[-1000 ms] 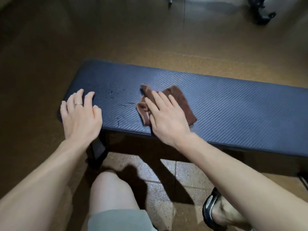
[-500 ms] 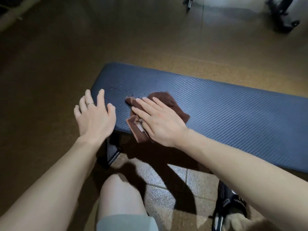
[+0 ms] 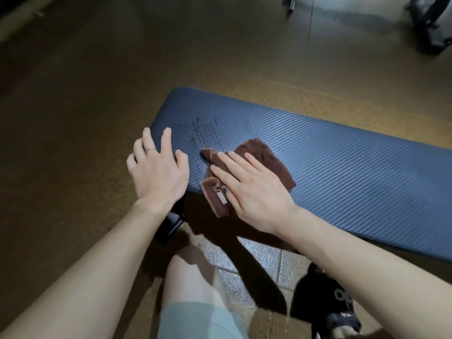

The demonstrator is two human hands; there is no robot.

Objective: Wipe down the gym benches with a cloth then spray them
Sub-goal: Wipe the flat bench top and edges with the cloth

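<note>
A dark blue ribbed gym bench [image 3: 342, 172] runs from the centre to the right edge. A brown cloth [image 3: 264, 155] lies crumpled near the bench's left end, one corner hanging over the near edge. My right hand [image 3: 252, 187] presses flat on the cloth with straight fingers. At the bench's left end my left hand [image 3: 159, 172], wearing a ring, rests with spread fingers on the corner. Wet streaks and droplets [image 3: 203, 133] show on the pad beyond the cloth.
Brown speckled floor surrounds the bench, with grey tiles [image 3: 256, 260] under me. My bare knee [image 3: 193, 272] and a black sandal [image 3: 335, 309] are below the bench. Dark equipment legs [image 3: 430, 33] stand at the far right, and a black bench foot [image 3: 171, 226] is beneath the left end.
My right hand has slid the cloth along the bench's left end, leaving wet streaks on the pad. My left hand stayed at the corner while the view shifted.
</note>
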